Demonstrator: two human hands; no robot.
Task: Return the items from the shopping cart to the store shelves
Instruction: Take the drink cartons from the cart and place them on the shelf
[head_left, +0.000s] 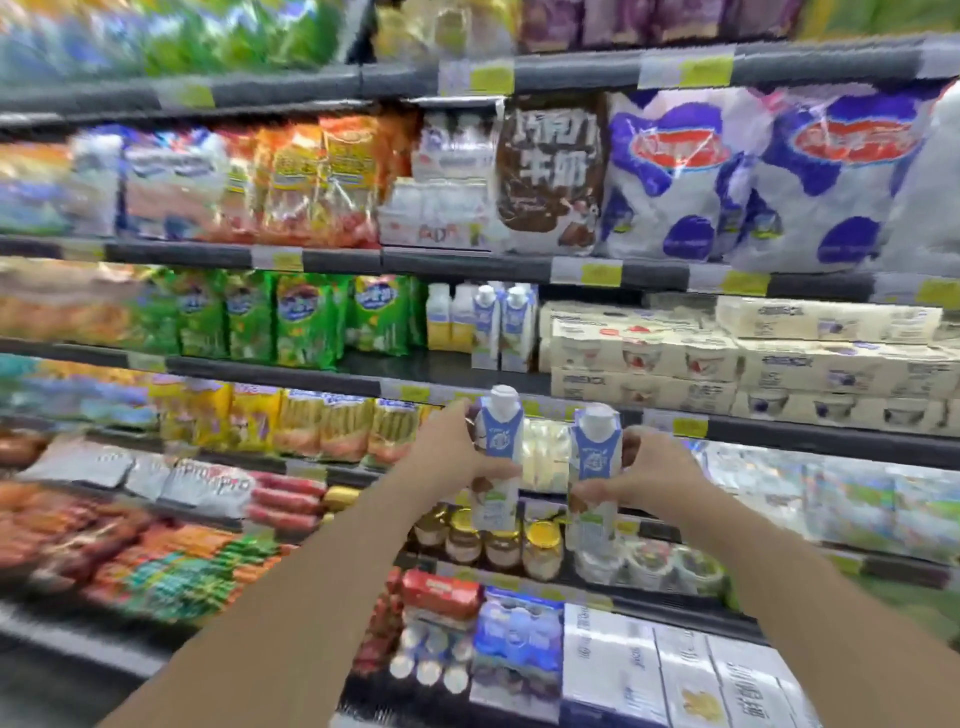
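Note:
My left hand grips a white and blue drink carton with a white cap, held upright. My right hand grips a second carton of the same kind, upright too and just to the right of the first. Both cartons are raised in front of the chilled shelves, a little below the shelf where two matching cartons stand beside small white and yellow bottles. The shopping cart is out of view.
Green snack bags fill the left of that shelf and cream yoghurt packs the right. Above are large blue-spotted white bags. Below the cartons sit glass jars, sausages and boxed milk.

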